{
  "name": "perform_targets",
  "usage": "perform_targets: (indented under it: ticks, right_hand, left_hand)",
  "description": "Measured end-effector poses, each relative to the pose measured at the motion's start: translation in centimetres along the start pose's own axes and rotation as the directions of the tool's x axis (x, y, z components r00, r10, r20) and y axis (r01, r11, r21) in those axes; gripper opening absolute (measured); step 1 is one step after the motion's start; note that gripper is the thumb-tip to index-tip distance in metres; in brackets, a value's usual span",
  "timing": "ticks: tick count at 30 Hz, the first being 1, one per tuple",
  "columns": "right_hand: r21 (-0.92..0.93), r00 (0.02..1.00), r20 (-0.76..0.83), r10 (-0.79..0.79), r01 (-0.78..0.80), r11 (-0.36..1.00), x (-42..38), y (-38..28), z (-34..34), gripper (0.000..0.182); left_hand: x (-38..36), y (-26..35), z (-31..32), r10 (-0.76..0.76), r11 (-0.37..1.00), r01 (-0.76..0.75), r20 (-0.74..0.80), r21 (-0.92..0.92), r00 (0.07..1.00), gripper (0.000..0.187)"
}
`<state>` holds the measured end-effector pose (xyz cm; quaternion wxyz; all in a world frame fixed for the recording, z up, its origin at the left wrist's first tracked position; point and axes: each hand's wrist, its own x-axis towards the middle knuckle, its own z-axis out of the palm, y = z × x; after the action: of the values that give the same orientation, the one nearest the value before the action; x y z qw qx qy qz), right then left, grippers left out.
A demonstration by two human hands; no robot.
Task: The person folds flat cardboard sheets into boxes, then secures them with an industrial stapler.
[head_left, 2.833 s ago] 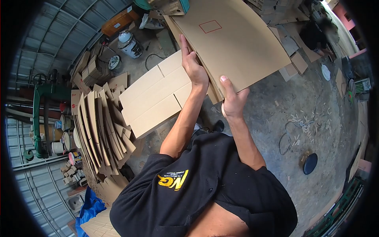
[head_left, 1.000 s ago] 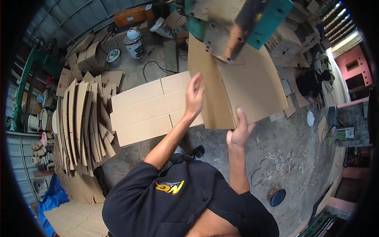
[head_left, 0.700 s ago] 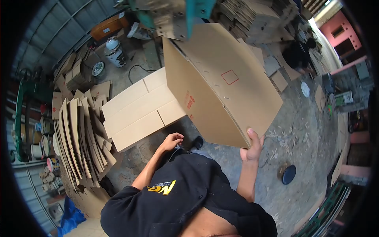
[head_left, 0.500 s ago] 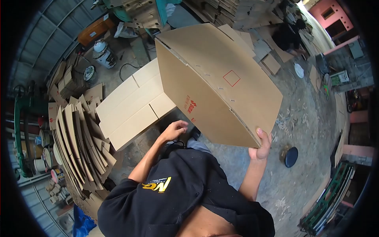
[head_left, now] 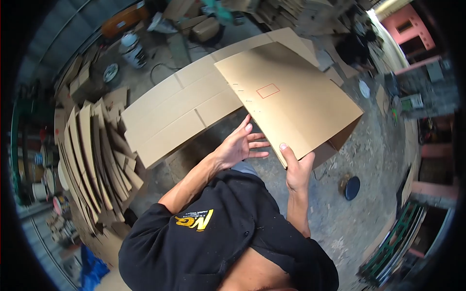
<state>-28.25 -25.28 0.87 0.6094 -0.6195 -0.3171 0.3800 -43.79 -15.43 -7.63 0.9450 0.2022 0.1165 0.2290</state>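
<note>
My right hand (head_left: 296,167) grips the near corner of a folded cardboard box (head_left: 291,99), brown with a small red square printed on it and a row of staples along one seam. The box lies nearly flat in front of me, tilted a little. My left hand (head_left: 239,145) is spread, fingers apart, just left of the box's near edge, touching or almost touching it. Behind the box, a flat stack of cardboard sheets (head_left: 170,116) lies on the concrete floor.
A fan of upright cardboard sheets (head_left: 94,155) leans at the left. A white canister (head_left: 131,48) stands at the back. A round black lid (head_left: 352,188) lies on the floor at the right. Another person (head_left: 352,48) crouches far back. Scraps litter the floor.
The box has swung down from an opened, raised position to nearly flat. My left hand has come up from my lap to its near edge. The teal machine has left the view.
</note>
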Motion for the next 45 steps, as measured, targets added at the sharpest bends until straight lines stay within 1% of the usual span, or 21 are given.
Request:
perform_targets:
  ticks: [5, 8, 10, 14, 16, 18, 19, 20, 22, 28, 32, 34, 36, 37, 38, 39, 40, 41, 42, 44, 45]
  right_hand:
    - [-0.157, 0.984, 0.163, -0.074, 0.1, 0.982, -1.7, 0.9, 7.6, 0.028]
    - [-0.161, 0.937, 0.35, 0.005, 0.054, 0.986, -2.4, 3.2, 12.3, 0.023]
    - [-0.147, 0.894, 0.447, 0.004, 0.069, 0.987, -3.0, 4.2, 15.5, 0.021]
    - [-0.127, 0.735, 0.678, -0.026, 0.151, 0.98, -3.8, 5.6, 21.7, 0.027]
    - [-0.107, 0.474, 0.879, -0.052, 0.302, 0.947, -4.2, 4.4, 24.8, 0.039]
    - [-0.081, 0.288, 0.942, -0.173, 0.693, 0.716, -5.0, 3.2, 26.9, 0.055]
    - [-0.08, 0.226, 0.965, -0.131, 0.734, 0.675, -5.3, 2.3, 27.6, 0.066]
    - [-0.006, 0.212, 0.948, -0.238, 0.758, 0.652, -5.5, 2.6, 28.0, 0.067]
    - [0.052, 0.164, 0.968, -0.189, 0.608, 0.792, -4.8, 2.3, 28.6, 0.062]
    - [-0.092, 0.197, 0.98, -0.017, 0.533, 0.841, -3.2, 5.7, 27.6, 0.05]
    - [-0.168, 0.174, 0.98, 0.098, 0.456, 0.874, -2.7, 8.1, 26.8, 0.05]
    - [-0.184, 0.148, 0.981, 0.128, 0.471, 0.863, -2.8, 8.7, 26.8, 0.05]
    - [-0.181, 0.124, 0.983, 0.138, 0.49, 0.853, -3.0, 8.7, 27.1, 0.05]
    - [-0.179, 0.116, 0.984, 0.138, 0.508, 0.843, -3.2, 8.7, 27.3, 0.051]
    - [-0.188, 0.124, 0.982, 0.144, 0.502, 0.844, -3.4, 8.5, 27.4, 0.051]
    - [-0.185, 0.105, 0.983, 0.153, 0.494, 0.849, -3.5, 8.2, 27.5, 0.053]
    - [-0.187, 0.091, 0.982, 0.163, 0.488, 0.853, -3.5, 8.0, 27.5, 0.054]
    - [-0.199, 0.09, 0.98, 0.178, 0.477, 0.856, -3.6, 8.0, 27.5, 0.055]
    - [-0.225, 0.113, 0.974, 0.194, 0.476, 0.85, -3.6, 8.1, 27.3, 0.055]
    - [-0.239, 0.152, 0.97, 0.189, 0.462, 0.854, -3.5, 8.6, 26.8, 0.053]
    - [-0.283, 0.18, 0.958, 0.225, 0.449, 0.848, -3.3, 9.1, 26.4, 0.053]
  left_hand:
    - [-5.1, 3.1, -1.4, 0.157, 0.987, -0.161, -0.258, 0.005, 0.953, 0.083]
    - [-8.8, 5.4, -3.0, 0.202, 0.976, -0.22, -0.425, 0.009, 0.882, 0.076]
    - [-10.8, 6.0, -5.2, 0.34, 0.937, -0.326, -0.561, 0.13, 0.754, 0.076]
    - [-17.9, 8.6, -6.5, 0.607, 0.772, -0.554, -0.625, 0.314, 0.491, 0.063]
    - [-22.6, 9.7, -6.9, 0.691, 0.676, -0.583, -0.663, 0.45, 0.289, 0.054]
    - [-28.4, 10.7, -7.2, 0.718, 0.607, -0.639, -0.671, 0.472, 0.187, 0.049]
    - [-31.4, 10.9, -7.2, 0.717, 0.585, -0.636, -0.687, 0.503, 0.116, 0.047]
    - [-34.0, 11.0, -6.7, 0.763, 0.512, -0.65, -0.644, 0.561, 0.045, 0.047]
    - [-39.7, 10.3, -7.2, 0.773, 0.409, -0.654, -0.622, 0.636, -0.122, 0.048]
    - [-54.4, 7.7, -5.8, 0.708, 0.18, -0.534, -0.486, 0.826, -0.512, 0.049]
    - [-62.8, 6.6, -9.6, 0.693, 0.161, -0.453, -0.427, 0.877, -0.58, 0.044]
    - [-66.0, 5.7, -14.2, 0.612, 0.079, -0.568, -0.49, 0.819, -0.621, 0.044]
    - [-66.1, 4.2, -20.5, 0.35, -0.06, -0.58, -0.528, 0.812, -0.774, 0.056]
    - [-62.7, 4.0, -21.4, 0.026, 0.101, -0.527, -0.532, 0.844, -0.847, 0.065]
    - [-60.5, 2.1, -23.7, 0.14, 0.164, -0.577, -0.598, 0.8, -0.789, 0.063]
    - [-56.7, 1.5, -26.3, 0.075, 0.127, -0.635, -0.645, 0.762, -0.76, 0.052]
    - [-53.1, 0.3, -29.1, 0.226, 0.153, -0.68, -0.696, 0.717, -0.682, 0.051]
    - [-49.1, -0.6, -32.1, 0.201, 0.285, -0.696, -0.751, 0.659, -0.628, 0.057]
    - [-44.7, -1.6, -32.7, 0.248, 0.373, -0.753, -0.84, 0.542, -0.482, 0.069]
    - [-38.2, -2.6, -34.9, 0.14, 0.704, -0.566, -0.866, 0.428, -0.481, 0.063]
    - [-36.7, -3.9, -38.9, 0.213, 0.822, -0.39, -0.86, 0.414, -0.464, 0.079]
